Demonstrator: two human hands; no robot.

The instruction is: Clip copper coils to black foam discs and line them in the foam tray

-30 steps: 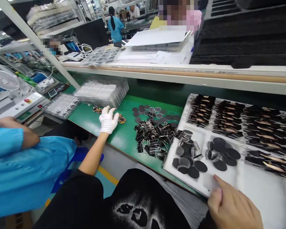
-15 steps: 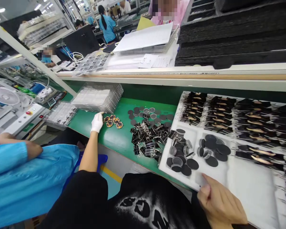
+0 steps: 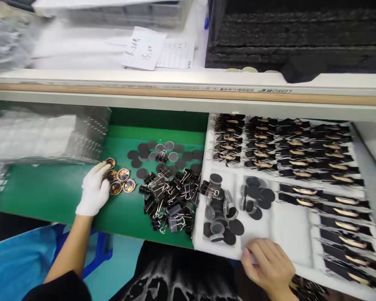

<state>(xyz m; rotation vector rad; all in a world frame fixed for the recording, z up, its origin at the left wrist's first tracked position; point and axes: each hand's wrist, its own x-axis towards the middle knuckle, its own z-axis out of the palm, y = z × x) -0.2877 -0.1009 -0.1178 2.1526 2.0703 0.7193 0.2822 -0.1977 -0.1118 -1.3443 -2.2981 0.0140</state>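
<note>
My left hand (image 3: pixel 94 189), in a white glove, lies over the green bench with its thumb and fingers apart. Its fingertips reach the left side of a small cluster of round, gold-rimmed discs with dark patterned faces (image 3: pixel 123 174), partly covering some. My bare right hand (image 3: pixel 269 264) is at the front edge of the white foam tray (image 3: pixel 290 225), fingers curled and thumb pressed in. A pale bit shows by the thumb; what it is I cannot make out. In the tray's near compartments lie loose dark discs and clear round cases (image 3: pixel 221 221).
A heap of black binder clips (image 3: pixel 172 200) lies mid-bench, with flat dark discs (image 3: pixel 142 150) behind. Rows of clipped black pieces (image 3: pixel 297 163) fill much of the tray. Stacked clear plastic trays (image 3: pixel 44 136) stand left. A shelf edge (image 3: pixel 175 98) crosses above.
The view has turned down and come closer to the bench. My left hand has moved from behind the patterned discs' left side onto them. My right hand stays by the tray's front edge.
</note>
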